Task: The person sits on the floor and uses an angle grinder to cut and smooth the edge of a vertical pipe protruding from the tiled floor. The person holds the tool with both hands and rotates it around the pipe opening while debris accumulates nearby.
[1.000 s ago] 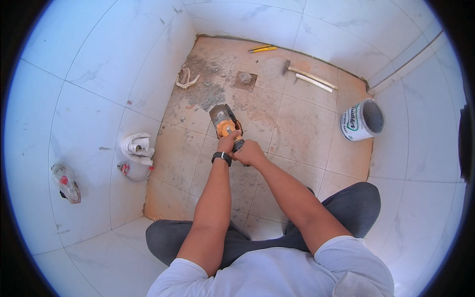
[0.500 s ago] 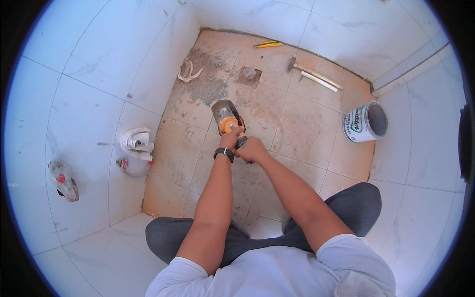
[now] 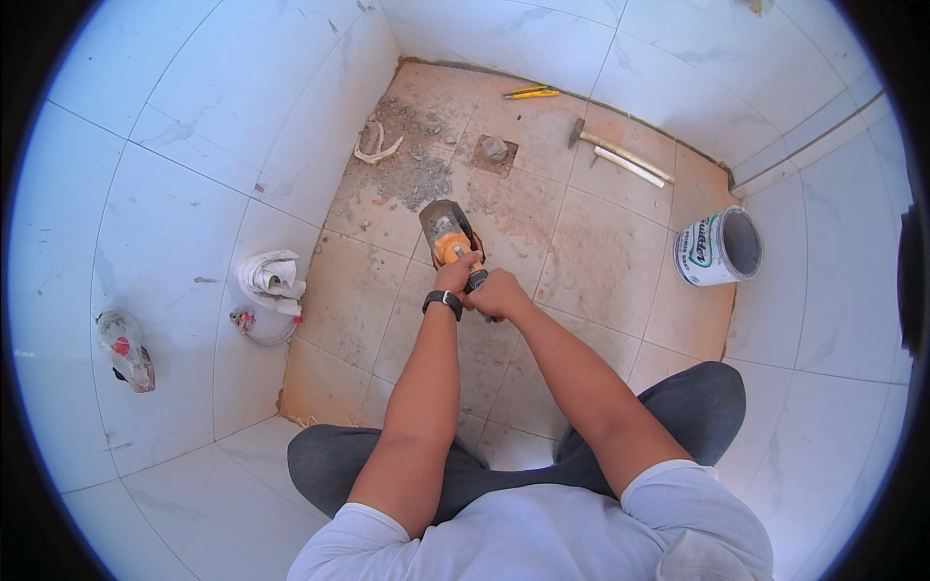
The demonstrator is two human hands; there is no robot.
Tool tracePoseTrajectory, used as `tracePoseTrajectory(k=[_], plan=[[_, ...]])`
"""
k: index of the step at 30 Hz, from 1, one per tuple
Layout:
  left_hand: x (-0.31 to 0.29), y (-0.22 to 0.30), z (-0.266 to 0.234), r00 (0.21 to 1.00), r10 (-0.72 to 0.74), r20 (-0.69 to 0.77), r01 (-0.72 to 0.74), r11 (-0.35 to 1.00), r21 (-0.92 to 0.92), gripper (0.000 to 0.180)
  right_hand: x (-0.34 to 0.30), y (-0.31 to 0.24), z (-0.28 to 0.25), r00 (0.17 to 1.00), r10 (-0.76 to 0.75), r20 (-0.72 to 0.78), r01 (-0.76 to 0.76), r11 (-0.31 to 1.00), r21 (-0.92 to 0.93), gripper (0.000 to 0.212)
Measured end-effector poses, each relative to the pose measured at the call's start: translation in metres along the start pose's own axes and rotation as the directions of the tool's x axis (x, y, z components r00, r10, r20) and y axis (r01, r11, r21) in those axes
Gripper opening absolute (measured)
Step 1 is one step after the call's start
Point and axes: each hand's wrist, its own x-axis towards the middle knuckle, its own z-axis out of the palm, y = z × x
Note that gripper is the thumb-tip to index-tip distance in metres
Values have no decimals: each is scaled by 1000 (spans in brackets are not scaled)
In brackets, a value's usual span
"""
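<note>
Both of my hands grip an orange and black angle grinder [image 3: 448,244] over the tiled floor in front of me. My left hand [image 3: 455,276], with a dark watch at its wrist, wraps around the orange body. Behind it, my right hand [image 3: 499,293] is closed around the dark rear end. The grinder's dusty guard [image 3: 442,215] points away from me; I cannot make out the disc's edge. Just beyond is a square hole [image 3: 507,165] in the floor with a grey lump in it. Grey rubble [image 3: 423,179] is scattered to the hole's left.
A hammer [image 3: 620,147] and a white strip [image 3: 630,168] lie far right, with yellow-handled tools [image 3: 531,93] by the back wall. A paint bucket [image 3: 712,247] stands at right. Pale curved scraps [image 3: 376,145] lie by the rubble. At left are a white roll [image 3: 272,281] and plastic bottle [image 3: 126,351].
The view has shifted slightly, so everything on the floor sits a little lower and to the right. My hands keep the same hold on the grinder.
</note>
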Motion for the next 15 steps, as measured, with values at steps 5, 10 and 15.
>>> tracePoseTrajectory(k=[5,10,15], plan=[[12,-5,-2,1000,-2,13,2,1000,-7,25,2,-1,-2,1000,8,19,-8,1000,12,39],[21,-7,1,995,78,-55,-79,997,1,25,7,-1,-1,999,28,15,-29,999,35,40],[9,-2,1,998,19,-52,-16,998,54,27,3,-2,-2,999,23,24,-25,998,63,40]])
